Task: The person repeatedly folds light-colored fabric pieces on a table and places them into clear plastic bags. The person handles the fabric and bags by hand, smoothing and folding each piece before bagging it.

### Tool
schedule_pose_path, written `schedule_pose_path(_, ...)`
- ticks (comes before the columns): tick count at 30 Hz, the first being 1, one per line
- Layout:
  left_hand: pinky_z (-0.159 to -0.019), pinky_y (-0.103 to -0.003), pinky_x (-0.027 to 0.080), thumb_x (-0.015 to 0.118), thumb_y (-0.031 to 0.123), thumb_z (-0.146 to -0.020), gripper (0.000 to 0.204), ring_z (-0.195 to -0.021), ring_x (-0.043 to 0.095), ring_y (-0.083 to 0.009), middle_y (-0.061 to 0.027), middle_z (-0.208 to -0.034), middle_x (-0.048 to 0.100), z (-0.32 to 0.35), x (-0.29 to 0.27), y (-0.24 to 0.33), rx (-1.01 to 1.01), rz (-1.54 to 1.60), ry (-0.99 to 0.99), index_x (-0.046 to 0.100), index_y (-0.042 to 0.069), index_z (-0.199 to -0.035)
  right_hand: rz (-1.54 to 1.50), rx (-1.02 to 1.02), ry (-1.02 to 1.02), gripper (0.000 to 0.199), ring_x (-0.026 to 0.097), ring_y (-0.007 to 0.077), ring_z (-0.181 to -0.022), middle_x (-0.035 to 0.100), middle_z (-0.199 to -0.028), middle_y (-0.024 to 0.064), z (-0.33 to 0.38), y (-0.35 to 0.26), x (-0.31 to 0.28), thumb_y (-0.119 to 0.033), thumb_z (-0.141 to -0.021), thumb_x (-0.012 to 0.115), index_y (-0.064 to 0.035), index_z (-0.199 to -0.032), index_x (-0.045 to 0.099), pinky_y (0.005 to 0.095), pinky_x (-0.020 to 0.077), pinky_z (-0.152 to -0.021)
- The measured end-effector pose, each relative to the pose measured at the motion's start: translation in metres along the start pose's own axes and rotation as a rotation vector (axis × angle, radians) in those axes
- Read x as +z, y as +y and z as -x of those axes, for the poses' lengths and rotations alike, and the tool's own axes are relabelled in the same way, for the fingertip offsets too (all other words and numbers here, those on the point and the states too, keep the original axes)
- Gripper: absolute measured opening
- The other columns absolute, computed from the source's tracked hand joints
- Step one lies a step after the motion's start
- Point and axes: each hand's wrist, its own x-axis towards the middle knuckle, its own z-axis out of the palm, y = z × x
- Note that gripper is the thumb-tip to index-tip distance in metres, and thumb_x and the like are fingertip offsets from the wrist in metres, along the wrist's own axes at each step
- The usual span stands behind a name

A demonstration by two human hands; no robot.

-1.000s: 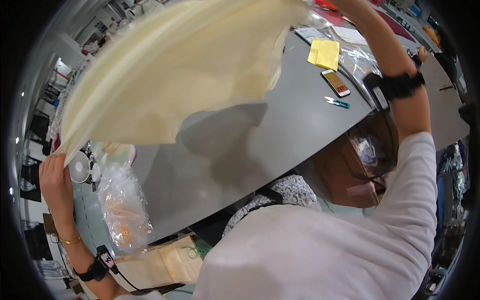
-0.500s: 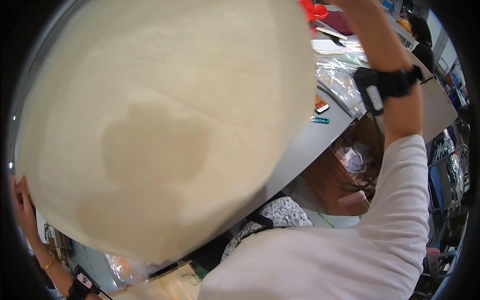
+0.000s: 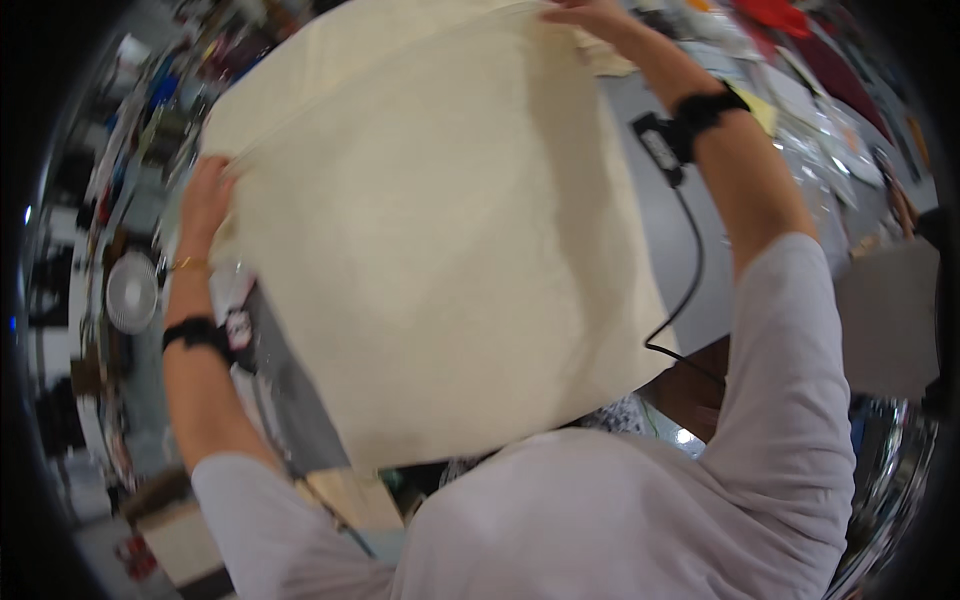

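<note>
A large cream cloth hangs stretched out in front of me, its lower edge near my body. At its upper left corner my left hand is closed on the edge. Farther up, my right hand pinches the upper right part of the same cloth. Another cream layer shows beyond the top edge; whether it belongs to the same piece I cannot tell. The cloth hides most of the table behind it. Both forearms wear black wrist straps with small devices, and a cable runs from the right one.
Grey table surface shows to the right of the cloth. Clear plastic bags and a red item lie at the far right. A white round fan stands at left, and a pale wooden board is below the table's left part.
The cloth has swung from a billowing sheet at the left to hanging flatter and more central. My left hand has risen and come inward; my right hand now shows at the cloth's top edge.
</note>
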Motion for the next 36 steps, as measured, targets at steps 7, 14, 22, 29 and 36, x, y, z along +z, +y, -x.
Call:
schedule_pose_path(7,-0.111,-0.047,0.046,0.074,0.015,-0.09,0.039,-0.131,0.057,-0.0392,-0.0197,-0.138,0.063,0.202,0.029,0.103,0.252,0.066,-0.075,0.066,0.003,-0.126,0.047,-0.143,-0.322,0.048,0.054,0.0241,-0.14,0.061,-0.147,0.0074,0.227,-0.009,0.023,-0.018,-0.098,0.071,-0.0089,-0.144,0.061,0.0414,0.0372,-0.12)
schedule_pose_path(14,-0.112,-0.058,0.043,0.084,0.025,-0.083,0.066,-0.137,0.051,-0.043,-0.0213,-0.149,0.054,0.398,0.001,0.208,0.185,0.242,-0.259,0.056,0.003,-0.138,0.389,-0.21,-0.52,0.076,0.047,0.0348,-0.144,0.056,-0.151,0.0135,0.449,-0.106,-0.009,-0.033,-0.077,0.085,-0.0121,-0.146,0.059,0.0477,0.0386,-0.117)
schedule_pose_path(22,-0.1,-0.046,0.05,0.069,-0.002,-0.074,0.039,-0.116,0.061,-0.0388,-0.0167,-0.117,0.064,0.452,0.002,0.199,0.075,0.253,-0.429,0.065,0.003,-0.113,0.434,-0.329,-0.297,0.041,0.065,0.0306,-0.118,0.071,-0.12,0.0096,0.515,-0.103,0.002,-0.005,-0.07,0.071,-0.0085,-0.11,0.076,0.044,0.0481,-0.102)
schedule_pose_path(29,-0.094,-0.034,0.05,0.066,0.001,-0.084,0.017,-0.106,0.067,-0.0242,-0.0091,-0.102,0.071,0.447,-0.051,0.169,-0.44,0.932,-0.064,0.074,-0.002,-0.099,-0.41,0.353,-0.209,0.015,0.069,0.0163,-0.104,0.075,-0.103,0.0046,0.508,-0.124,-0.03,-0.005,-0.099,0.06,0.0013,-0.103,0.073,0.0316,0.0523,-0.094)
schedule_pose_path(36,-0.08,-0.024,0.052,0.066,0.02,-0.103,0.025,-0.093,0.066,-0.0074,-0.0018,-0.109,0.073,0.312,0.041,0.083,-0.681,1.397,-0.017,0.071,0.002,-0.12,-0.134,0.255,0.208,0.029,0.063,0.0083,-0.077,0.071,-0.08,0.0023,0.383,-0.057,0.043,-0.026,-0.105,0.065,0.0012,-0.106,0.073,0.0288,0.0498,-0.068)
